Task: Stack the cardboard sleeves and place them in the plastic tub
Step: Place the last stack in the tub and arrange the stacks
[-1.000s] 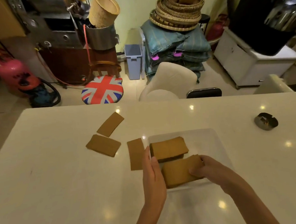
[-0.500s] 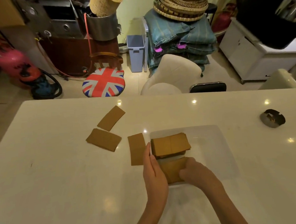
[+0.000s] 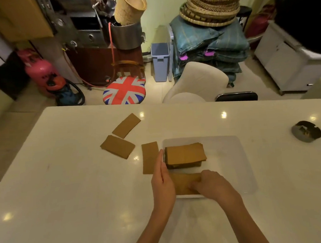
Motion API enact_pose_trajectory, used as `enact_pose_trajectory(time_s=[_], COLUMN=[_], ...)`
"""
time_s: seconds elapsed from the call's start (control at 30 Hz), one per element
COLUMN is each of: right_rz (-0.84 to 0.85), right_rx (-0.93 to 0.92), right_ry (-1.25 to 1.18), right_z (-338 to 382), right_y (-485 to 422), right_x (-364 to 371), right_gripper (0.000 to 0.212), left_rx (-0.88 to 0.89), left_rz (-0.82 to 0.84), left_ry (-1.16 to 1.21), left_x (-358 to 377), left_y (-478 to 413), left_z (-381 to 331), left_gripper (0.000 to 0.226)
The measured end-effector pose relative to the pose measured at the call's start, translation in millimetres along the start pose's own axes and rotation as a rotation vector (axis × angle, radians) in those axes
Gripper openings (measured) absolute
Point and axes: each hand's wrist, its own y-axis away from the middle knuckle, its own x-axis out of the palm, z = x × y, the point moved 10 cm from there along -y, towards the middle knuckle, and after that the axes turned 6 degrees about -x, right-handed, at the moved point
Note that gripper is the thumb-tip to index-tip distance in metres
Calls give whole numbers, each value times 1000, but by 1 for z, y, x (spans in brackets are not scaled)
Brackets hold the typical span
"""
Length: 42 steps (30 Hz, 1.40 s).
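Note:
A clear plastic tub sits on the white table. Inside it a stack of brown cardboard sleeves lies at the far left, and a second stack lies in the near left corner. My right hand grips that near stack from the right, fingers curled over its top. My left hand stands with straight fingers against the tub's left wall. Three loose sleeves lie on the table to the left: one beside the tub, one farther left, one behind it.
A small round metal ashtray sits at the table's right side. Beyond the far edge stand a flag-patterned stool, a cream chair and a black chair back.
My right hand has pushed the near stack down and left into the tub's near left corner. My left hand stayed at the tub's left wall. The camera view tilted slightly.

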Motion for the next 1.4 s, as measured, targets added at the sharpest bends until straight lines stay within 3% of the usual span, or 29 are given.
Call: enact_pose_trajectory(time_s=[0.1, 0.2, 0.3, 0.47, 0.77, 0.93, 1.03, 1.1, 1.2, 1.27, 1.4], right_rz=[-91, -305, -258, -257, -169, -167, -197, -329, -565, -475, -209], right_rx=[23, 25, 20, -9, -61, -37, -30, -40, -191, -328, -436], right_ry=[-138, -554, -935, -950, -945, -1034, -962, -717, -264, -166, 56], right_z=[-17, -28, -13, 8, 11, 11, 11, -2, -7, 8, 41], right_y=[4, -4, -23, -30, -29, -30, -23, -9, 25, 28, 2], right_x=[-26, -51, -36, -8, -18, -22, -27, -42, -70, -56, -6], right_gripper=[52, 82, 84, 62, 81, 77, 78, 74, 35, 24, 39], left_rx=[-3, -8, -20, -4, -14, -5, -3, 30, 106, 101, 104], left_rz=[1, 31, 65, 88, 107, 103, 92, 57, 7, 35, 52], left_ry=[-25, -50, -43, -38, -41, -80, -95, -127, -202, -187, -129], left_x=[0, 2, 5, 6, 7, 4, 5, 2, 0, 4, 3], left_y=[-1, -2, -4, -3, -1, -3, -4, -2, 0, 0, -5], left_z=[-1, 0, 4, -1, -2, 1, 4, 1, -8, -6, -2], left_gripper=[42, 44, 47, 47, 46, 48, 48, 50, 53, 50, 47])
